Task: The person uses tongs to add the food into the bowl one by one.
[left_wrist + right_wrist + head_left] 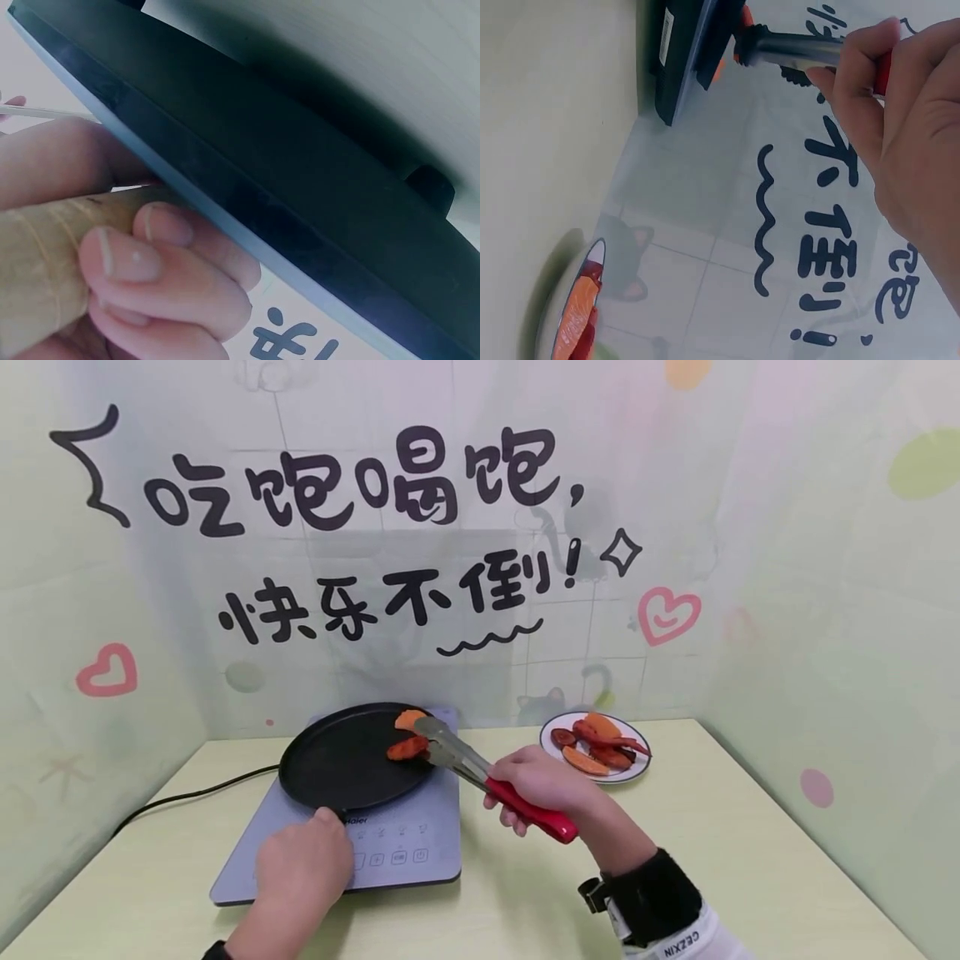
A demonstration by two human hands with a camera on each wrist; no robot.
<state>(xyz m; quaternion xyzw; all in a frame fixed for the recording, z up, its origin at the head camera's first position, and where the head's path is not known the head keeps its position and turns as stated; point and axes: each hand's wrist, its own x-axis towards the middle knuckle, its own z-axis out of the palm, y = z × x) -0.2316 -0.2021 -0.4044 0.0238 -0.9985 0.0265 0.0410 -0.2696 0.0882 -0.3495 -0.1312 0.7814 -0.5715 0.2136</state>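
Right hand [538, 783] clamps red-handled metal tongs [467, 760], mid-frame; left hand [307, 858] clamps tan cylindrical handle [36, 262]; a bump could spill that orange slice [408, 719]!

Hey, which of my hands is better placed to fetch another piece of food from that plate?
Probably the right: your right hand holds the tongs and is nearer the plate. Your left hand grips the handle of the pan, farther away.

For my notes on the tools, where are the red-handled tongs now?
In the head view, the red-handled tongs are in the right hand, below the picture's centre, their tips over the black frying pan's right side.
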